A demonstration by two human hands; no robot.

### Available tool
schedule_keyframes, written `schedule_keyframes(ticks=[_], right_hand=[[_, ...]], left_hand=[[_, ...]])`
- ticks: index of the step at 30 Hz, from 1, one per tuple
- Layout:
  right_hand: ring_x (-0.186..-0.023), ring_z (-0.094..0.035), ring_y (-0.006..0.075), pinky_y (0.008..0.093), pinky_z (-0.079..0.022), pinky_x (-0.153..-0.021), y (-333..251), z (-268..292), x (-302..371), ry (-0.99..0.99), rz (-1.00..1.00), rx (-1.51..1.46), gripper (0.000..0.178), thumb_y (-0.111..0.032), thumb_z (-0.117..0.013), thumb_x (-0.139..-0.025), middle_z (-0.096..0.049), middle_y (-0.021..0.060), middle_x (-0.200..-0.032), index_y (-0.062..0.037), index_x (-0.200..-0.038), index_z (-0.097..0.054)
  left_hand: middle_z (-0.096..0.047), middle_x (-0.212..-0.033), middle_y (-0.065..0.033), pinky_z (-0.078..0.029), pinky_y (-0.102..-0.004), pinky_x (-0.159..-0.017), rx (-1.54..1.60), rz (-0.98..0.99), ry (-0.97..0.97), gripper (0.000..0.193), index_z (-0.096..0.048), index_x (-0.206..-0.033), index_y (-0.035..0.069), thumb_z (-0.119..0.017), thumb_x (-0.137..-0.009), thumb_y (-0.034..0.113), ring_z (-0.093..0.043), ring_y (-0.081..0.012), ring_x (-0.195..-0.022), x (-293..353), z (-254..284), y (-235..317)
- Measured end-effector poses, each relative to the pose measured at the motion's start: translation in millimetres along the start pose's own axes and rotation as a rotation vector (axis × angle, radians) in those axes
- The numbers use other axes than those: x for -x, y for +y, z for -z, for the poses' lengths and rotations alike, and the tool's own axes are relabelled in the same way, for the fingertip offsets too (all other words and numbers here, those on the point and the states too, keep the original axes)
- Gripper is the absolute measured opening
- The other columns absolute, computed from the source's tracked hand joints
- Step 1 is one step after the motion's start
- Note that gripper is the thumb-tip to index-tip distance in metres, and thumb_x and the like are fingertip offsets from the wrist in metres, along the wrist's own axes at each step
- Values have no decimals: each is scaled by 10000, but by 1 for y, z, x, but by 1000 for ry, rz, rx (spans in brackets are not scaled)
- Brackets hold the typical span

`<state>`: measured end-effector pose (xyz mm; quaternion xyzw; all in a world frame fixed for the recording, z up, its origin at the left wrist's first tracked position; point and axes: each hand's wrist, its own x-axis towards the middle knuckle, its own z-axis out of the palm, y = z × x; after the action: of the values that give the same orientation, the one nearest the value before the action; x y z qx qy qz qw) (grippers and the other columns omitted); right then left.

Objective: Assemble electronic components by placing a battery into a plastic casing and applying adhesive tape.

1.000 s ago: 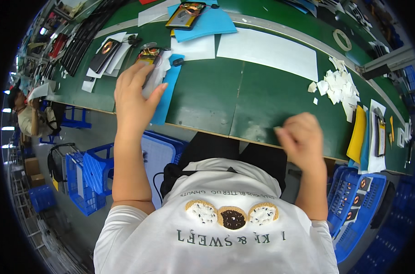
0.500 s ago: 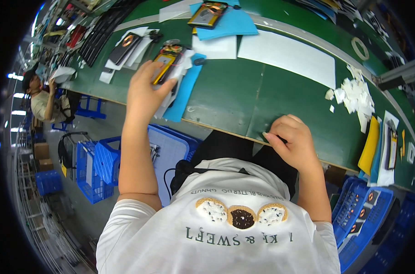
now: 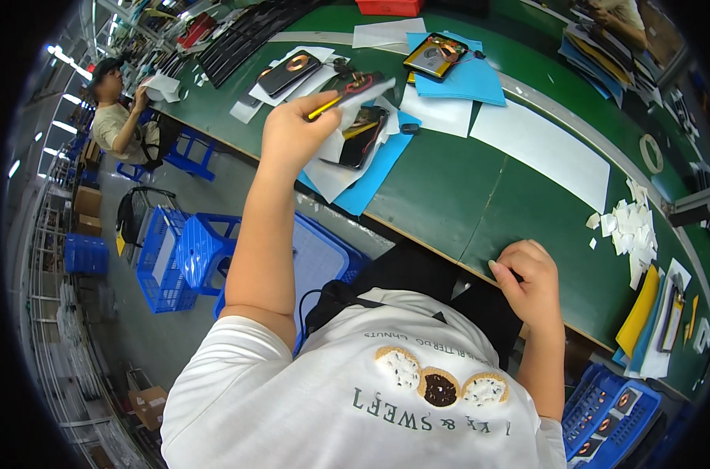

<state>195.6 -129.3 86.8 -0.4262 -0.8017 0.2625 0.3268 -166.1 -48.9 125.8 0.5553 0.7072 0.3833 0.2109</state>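
Note:
My left hand (image 3: 302, 129) is closed, thumb against fingers, on a thin battery pack (image 3: 349, 97) with a yellow edge and a small circuit board with wires. It is tilted above a pile of white and blue sheets. Below it on the pile is a dark flat case (image 3: 356, 148) with a yellow part, partly covered by white paper (image 3: 328, 173). A blue sheet (image 3: 363, 194) shows under the pile. At the table's front edge my right hand (image 3: 529, 281) rests in a loose fist, with nothing visible in it.
Another wired battery pack (image 3: 437, 56) lies on blue sheets ahead. A black case with a copper coil (image 3: 290, 72) is at the left. White scraps (image 3: 632, 230), a tape ring (image 3: 650, 153) and a blue basket (image 3: 613, 418) are at the right. A co-worker (image 3: 119, 125) sits far left.
My left hand has lifted the battery pack off the pile and tilted it, uncovering the dark case below. The whole view has shifted. My right hand stays curled at the table edge.

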Motion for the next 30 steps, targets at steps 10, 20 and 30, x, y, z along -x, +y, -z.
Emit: schedule_keyframes(ticks=[10, 20, 30], right_hand=[[-717, -589, 290, 379, -468, -646, 34, 10, 4, 16, -34, -53, 162, -126, -735, -785, -618, 88, -771, -42, -707, -621], [-727, -611, 199, 290, -484, -620, 62, 21, -5, 190, -177, -221, 155, -58, -667, -851, -616, 100, -862, -42, -1005, -673], [-833, -582, 189, 317, -476, -710, 75, 52, -1, 375, -52, -18, 400, -165, -808, -717, -620, 51, -977, -91, -1090, -687]], left_hand=[[-685, -1119, -107, -488, -254, -902, 589, -182, -65, 332, -659, -1206, -27, -648, -881, 37, -640, -141, -986, 30, -57, 44], [-631, -1210, -129, -533, -391, -848, 46, -767, -428, 509, -653, -1157, 52, -808, -702, 221, -639, -323, -1021, 94, -156, 73], [-691, -1081, -94, -543, -366, -733, 4, -947, -523, 358, -696, -1029, 72, -807, -694, 134, -669, -296, -867, 70, -157, 85]])
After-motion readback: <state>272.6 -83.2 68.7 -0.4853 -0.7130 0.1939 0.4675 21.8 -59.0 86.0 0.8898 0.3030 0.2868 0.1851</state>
